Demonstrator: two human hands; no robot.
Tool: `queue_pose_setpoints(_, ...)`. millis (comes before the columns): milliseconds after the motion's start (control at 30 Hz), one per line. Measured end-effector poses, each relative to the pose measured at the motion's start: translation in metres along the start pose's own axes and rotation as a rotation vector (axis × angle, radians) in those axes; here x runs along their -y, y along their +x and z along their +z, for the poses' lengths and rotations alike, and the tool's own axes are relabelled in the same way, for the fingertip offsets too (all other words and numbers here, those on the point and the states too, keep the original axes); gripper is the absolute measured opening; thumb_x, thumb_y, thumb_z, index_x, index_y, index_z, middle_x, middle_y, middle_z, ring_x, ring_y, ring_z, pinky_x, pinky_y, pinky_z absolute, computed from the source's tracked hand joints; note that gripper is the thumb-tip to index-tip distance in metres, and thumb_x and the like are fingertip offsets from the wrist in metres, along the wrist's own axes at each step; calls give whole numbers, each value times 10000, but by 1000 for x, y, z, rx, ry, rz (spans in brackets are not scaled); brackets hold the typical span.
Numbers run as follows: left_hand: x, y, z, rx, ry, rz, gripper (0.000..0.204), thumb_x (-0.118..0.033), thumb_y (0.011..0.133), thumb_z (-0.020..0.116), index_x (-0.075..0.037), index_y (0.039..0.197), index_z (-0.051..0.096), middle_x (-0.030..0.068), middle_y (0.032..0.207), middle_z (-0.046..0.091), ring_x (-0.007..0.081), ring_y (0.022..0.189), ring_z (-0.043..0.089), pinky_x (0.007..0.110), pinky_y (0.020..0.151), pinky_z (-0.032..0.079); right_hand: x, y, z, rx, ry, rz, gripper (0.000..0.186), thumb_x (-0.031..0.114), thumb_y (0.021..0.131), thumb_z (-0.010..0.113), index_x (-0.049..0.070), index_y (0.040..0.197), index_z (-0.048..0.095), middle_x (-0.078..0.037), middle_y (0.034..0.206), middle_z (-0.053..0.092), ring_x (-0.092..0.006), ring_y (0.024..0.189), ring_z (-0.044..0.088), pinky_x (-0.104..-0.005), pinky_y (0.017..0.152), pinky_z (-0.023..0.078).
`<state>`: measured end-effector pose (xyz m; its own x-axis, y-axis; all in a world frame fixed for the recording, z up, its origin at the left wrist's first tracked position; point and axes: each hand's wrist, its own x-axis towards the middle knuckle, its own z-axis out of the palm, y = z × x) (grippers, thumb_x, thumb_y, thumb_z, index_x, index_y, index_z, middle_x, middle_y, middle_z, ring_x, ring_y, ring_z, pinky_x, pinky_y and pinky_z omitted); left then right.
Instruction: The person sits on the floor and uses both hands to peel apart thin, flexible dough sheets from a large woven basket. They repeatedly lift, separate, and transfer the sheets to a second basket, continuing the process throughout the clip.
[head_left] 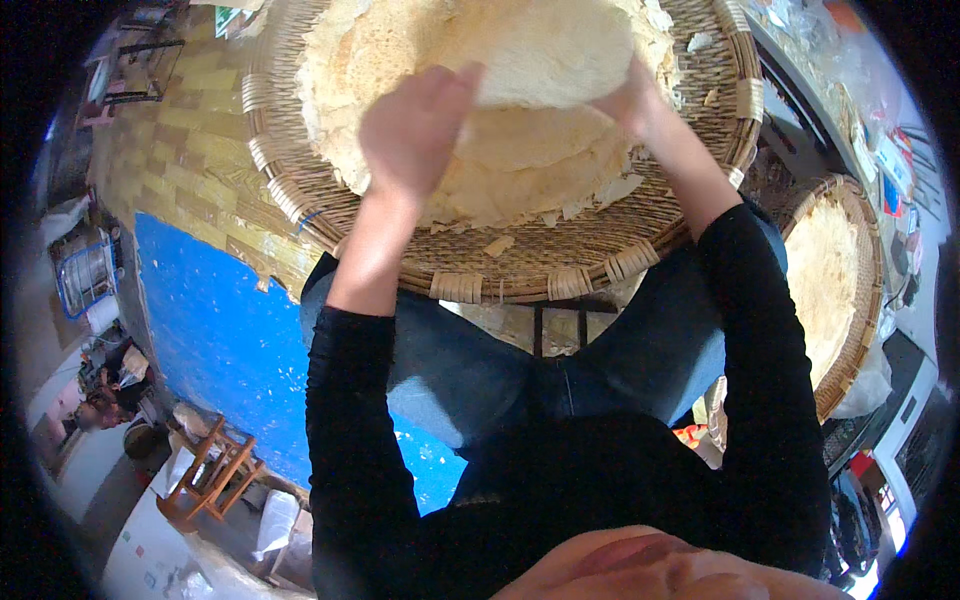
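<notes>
A large round wicker basket [400,262] in front of me holds a pile of thin, flaky tan flatbreads [560,180]. Over the pile, a paler round flatbread [560,60] is raised and tilted between my two hands. My right hand [632,100] grips its right edge, the fingertips partly behind the sheet. At its left edge is my left hand [418,128], somewhat blurred, with fingers curled in and thumb against the sheet. Broken flakes lie on the basket's rim, among them a small tan piece [498,246].
My knees are spread under the basket's near rim. Another wicker basket [860,340] with flatbread stands to the right. At left, a blue floor patch [215,330] adjoins wood-patterned flooring [185,150]. A small wooden stool [215,470] stands at lower left.
</notes>
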<state>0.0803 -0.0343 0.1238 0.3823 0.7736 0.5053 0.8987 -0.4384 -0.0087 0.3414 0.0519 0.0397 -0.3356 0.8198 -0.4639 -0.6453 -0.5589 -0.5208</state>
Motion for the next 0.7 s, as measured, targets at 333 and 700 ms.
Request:
queue_pose_setpoints(333,50,8,-16,-280,-335,-444,249,-99,827,630,-173,1062,666,66,841,663,264,744,654,336,622,526,96,121,37,212,-345,148,410,295,1008,501,20,1308,548,-115,1285,597,-235,1168,585,-390,994,488)
queue_pose_setpoints(700,100,11,-157,-954,-451,-348,152,-99,925,644,-40,1042,722,21,888,716,68,804,617,234,737,489,126,-50,296,318,-265,-197,191,14,946,473,-134,1062,508,-240,1002,615,-310,923,687,-328,744,637)
